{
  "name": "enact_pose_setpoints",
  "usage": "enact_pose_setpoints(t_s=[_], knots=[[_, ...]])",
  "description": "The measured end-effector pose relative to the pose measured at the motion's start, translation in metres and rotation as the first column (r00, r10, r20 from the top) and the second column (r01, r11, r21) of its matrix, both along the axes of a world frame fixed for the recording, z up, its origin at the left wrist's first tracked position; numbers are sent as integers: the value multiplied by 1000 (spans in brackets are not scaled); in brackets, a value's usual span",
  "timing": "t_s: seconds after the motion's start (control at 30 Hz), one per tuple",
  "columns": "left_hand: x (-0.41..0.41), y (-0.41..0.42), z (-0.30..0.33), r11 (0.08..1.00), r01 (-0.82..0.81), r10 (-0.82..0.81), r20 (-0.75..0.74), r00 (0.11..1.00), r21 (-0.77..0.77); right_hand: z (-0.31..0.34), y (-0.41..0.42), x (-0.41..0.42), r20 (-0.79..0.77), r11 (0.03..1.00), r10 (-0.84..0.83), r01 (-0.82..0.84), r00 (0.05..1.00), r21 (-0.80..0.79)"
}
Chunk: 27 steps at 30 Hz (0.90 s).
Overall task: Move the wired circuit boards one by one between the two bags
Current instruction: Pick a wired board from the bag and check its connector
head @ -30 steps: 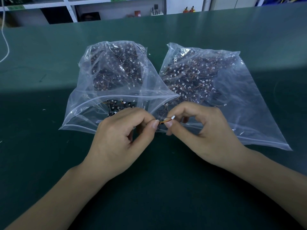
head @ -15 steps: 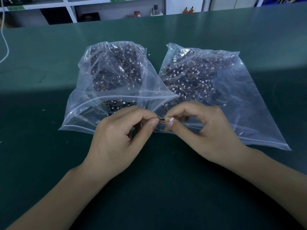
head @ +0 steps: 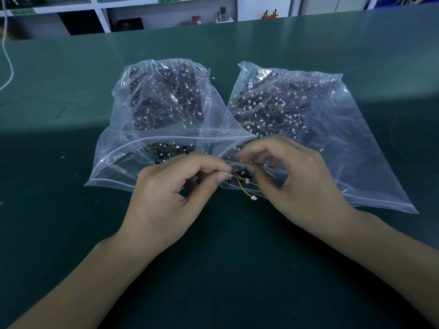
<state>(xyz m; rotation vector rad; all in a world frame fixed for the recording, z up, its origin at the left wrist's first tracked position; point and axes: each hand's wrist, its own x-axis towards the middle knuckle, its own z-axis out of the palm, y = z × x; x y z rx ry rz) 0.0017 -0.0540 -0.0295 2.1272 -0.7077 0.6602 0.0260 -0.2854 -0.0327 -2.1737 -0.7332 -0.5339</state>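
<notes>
A small board [head: 242, 173] is pinched between the left hand [head: 166, 198] and right hand [head: 301, 186], its wire [head: 244, 191] dangling, before two bags [head: 166, 115] at mid-table [head: 59, 233].

Boards [head: 273, 110] blurred; forearms [head: 71, 281] cut off.

Head-worn wide-angle view, looking forward and down over the desk [head: 71, 233].

The single camera sat above the near edge of the desk and faced its far edge, close enough that both forearms entered from the bottom corners and the hands met near the frame's centre. The far edge ran across the top, with shelving [head: 99, 13] beyond it. Wide-angle curvature bent the desk's edges. No second view overlapped it.
</notes>
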Motion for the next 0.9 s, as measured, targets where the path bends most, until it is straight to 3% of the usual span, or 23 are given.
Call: enact_pose_setpoints(t_s=[0.4, 0.53, 0.7, 0.8, 0.9], knots=[[4, -2, -5, 963, -213, 190, 142, 971, 168, 2, 1, -2, 38, 998, 2, -4, 999, 68], [5, -11, -4, 906, -294, 228, 235, 945, 305, 1, 0, -2, 35, 998, 5, -7, 999, 60], [3, -13, -7, 838, -275, 194, 215, 957, 471, 1, 2, -3, 26, 998, 17, -19, 1000, 52], [-1, -14, -5, 871, -215, 161, 158, 974, 442, 1, 2, -3, 21, 998, 24, -25, 999, 55], [-2, -11, 1, 920, -239, 230, 67, 971, 309, 2, 2, -4, 14, 998, 25, -25, 1000, 58]])
